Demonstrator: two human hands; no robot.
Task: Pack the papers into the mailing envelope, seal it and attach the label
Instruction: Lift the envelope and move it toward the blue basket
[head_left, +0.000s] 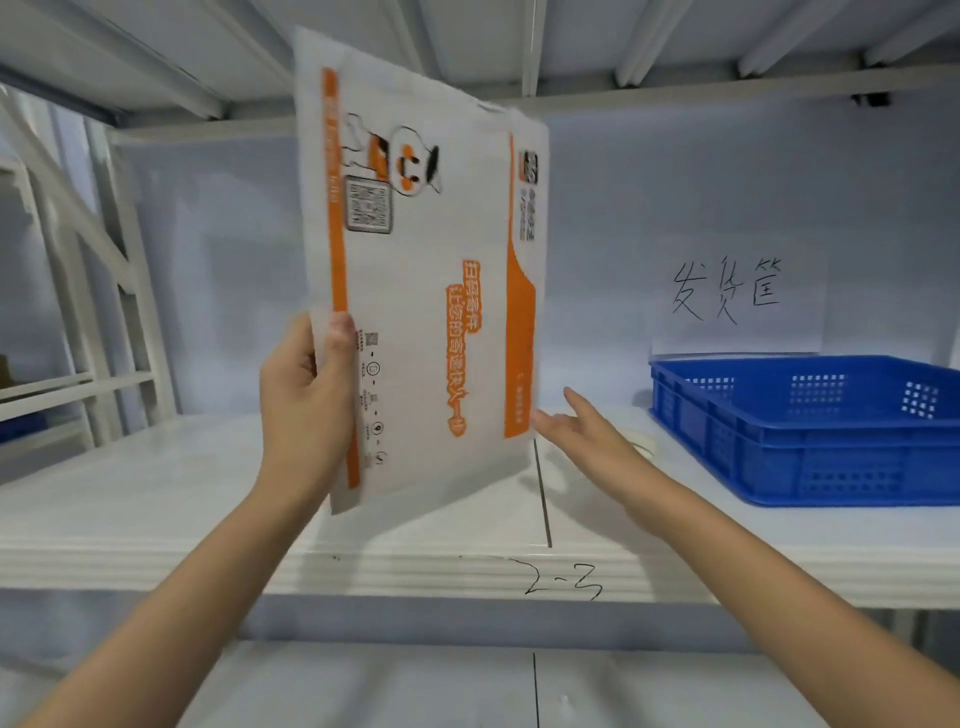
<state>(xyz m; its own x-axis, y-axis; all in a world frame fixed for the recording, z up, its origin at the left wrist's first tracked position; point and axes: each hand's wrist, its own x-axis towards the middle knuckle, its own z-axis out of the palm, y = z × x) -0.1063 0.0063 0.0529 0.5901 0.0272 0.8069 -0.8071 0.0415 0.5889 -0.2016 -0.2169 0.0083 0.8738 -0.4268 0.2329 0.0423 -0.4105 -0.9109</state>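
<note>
One envelope (426, 270), two hands (left (306, 395), right (582, 431)), one blue crate (810, 431), one handwritten sign (732, 291), one shelf (156, 493).

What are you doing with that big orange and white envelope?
A person is holding a mailing envelope upright above a white shelf. The left hand grips its lower left edge, thumb on the front. The right hand is open, fingers straight, at the envelope's lower right corner. A blue crate sits on the shelf to the right, under a handwritten paper sign. No loose papers or label show.
</note>
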